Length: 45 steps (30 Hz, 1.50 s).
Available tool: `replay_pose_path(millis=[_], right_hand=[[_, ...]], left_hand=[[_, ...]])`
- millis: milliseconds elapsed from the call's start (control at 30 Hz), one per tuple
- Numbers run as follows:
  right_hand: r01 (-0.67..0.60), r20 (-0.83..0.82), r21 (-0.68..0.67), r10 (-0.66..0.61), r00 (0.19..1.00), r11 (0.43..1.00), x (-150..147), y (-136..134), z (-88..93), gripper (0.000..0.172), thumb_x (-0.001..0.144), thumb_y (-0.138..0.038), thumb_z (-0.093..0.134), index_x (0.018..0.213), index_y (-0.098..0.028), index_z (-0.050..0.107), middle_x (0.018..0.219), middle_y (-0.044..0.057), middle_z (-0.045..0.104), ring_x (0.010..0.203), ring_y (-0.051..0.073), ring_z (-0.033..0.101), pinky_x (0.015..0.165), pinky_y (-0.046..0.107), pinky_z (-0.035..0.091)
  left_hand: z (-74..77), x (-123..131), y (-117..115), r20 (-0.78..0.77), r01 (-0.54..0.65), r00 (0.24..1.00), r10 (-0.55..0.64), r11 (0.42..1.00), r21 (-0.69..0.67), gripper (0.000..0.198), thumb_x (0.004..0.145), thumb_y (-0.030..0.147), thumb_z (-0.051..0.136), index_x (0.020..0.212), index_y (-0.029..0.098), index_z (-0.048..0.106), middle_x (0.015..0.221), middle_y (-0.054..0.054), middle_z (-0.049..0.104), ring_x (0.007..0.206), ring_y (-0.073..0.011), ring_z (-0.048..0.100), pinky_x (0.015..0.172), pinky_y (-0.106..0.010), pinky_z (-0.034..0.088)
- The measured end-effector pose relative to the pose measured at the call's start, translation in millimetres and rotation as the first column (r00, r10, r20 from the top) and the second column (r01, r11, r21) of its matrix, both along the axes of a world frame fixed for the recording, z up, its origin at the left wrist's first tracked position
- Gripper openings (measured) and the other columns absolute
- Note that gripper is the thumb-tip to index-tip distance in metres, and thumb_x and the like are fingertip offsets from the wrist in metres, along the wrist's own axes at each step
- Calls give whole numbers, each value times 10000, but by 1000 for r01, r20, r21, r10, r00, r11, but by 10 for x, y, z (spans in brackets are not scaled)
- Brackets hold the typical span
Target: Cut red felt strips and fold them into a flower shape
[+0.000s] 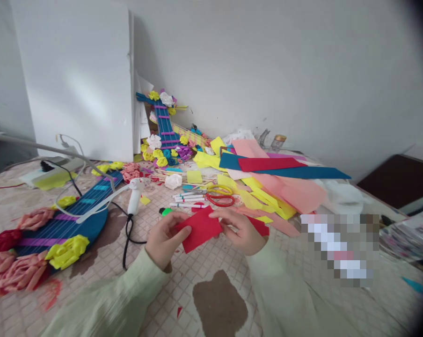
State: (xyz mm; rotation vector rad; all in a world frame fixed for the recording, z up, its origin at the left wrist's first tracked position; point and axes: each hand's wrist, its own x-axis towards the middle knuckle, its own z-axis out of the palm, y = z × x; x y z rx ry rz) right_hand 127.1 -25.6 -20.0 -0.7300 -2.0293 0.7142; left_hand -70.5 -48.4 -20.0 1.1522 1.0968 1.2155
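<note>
1. The left hand [164,239] is closed in a pinch, thumb on top and fingers beneath, on the left edge of the red paper [200,229].
2. The right hand [240,232] is closed the same way on the paper's right edge, thumb over the top corner.
3. The red paper sits between the two hands, held just above the surface [102,262] and tilted, low in the middle of the view.
4. A second red scrap [259,227] shows just behind the right hand; whether the hand touches it I cannot tell.
5. Just beyond the hands lie a green bit [166,211], a row of markers [188,199] and scissors [220,195] with yellow and red handles.
6. To the left of those stands a white glue gun [134,196], its black cord [127,234] looping down near the left hand.
7. Behind the scissors lies a pile of paper strips [267,187], yellow, pink, red and blue.
8. Far left lies a blue paper guitar [67,220] trimmed with yellow and pink paper flowers.
9. A second guitar [164,124] leans at the wall, beside a white board [78,79].
10. A brown patch [220,304] marks the surface between the sleeves.
</note>
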Motion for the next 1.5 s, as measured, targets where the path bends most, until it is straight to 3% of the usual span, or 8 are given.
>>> replay_pose_path(millis=[233,367,533,633,767,1033,1200,1500], right_hand=[[106,-7,131,-106,994,986,-17,-5,39,233,746,-84,439,814,-221,615,833,32,618,847,151,563,764,291,448],[140,-71,87,-134,988,986,-33,-18,53,200,735,-92,473,820,-211,610,823,37,619,805,152,573,740,296,457],[122,-97,-28,-124,988,992,-57,-43,59,147,740,-140,501,835,-188,603,807,52,594,711,135,570,633,266,479],[112,-124,-101,-124,985,989,-82,-70,58,122,742,-182,517,827,-176,603,794,54,588,673,133,572,614,272,485],[136,-126,-190,-161,979,972,-125,-107,60,110,733,-234,535,734,-164,619,723,58,596,696,162,577,598,283,494],[31,-278,-379,-147,949,925,-208,-157,4,101,712,-254,565,753,-163,575,692,19,571,513,117,576,491,250,494],[-19,-365,-486,-183,913,874,-259,-173,-8,377,672,-261,614,1018,-213,472,868,44,598,586,124,591,547,270,510],[74,-316,-496,-259,913,865,-281,-188,-12,271,683,-266,604,932,-190,529,728,12,592,550,105,562,508,228,489]], left_hand=[[45,18,19,197,-33,979,47,997,-70,234,623,326,589,748,133,543,629,4,553,532,-100,516,476,-194,393],[57,28,-18,336,56,942,-28,996,-75,300,671,309,521,936,172,485,694,-21,586,620,-154,578,538,-249,439],[70,60,-159,43,170,982,-184,958,232,419,678,219,571,1077,206,441,1119,-89,471,961,-221,502,748,-318,449],[43,83,-190,-127,160,984,-125,935,317,364,651,192,618,993,187,493,1099,-93,457,972,-223,487,752,-320,460],[-15,110,-170,-197,53,980,22,929,366,240,661,209,614,880,161,527,983,-86,522,928,-216,511,762,-334,460],[15,140,-171,-13,-106,994,112,970,221,327,677,210,606,946,178,424,786,-20,597,745,-162,590,649,-277,483],[-8,126,-142,-2,-132,991,134,972,196,319,661,216,621,923,166,445,788,-28,615,729,-168,605,595,-252,490],[40,141,-124,-17,49,999,-49,999,18,389,586,244,674,924,126,521,813,-75,662,724,-199,623,629,-296,507]])
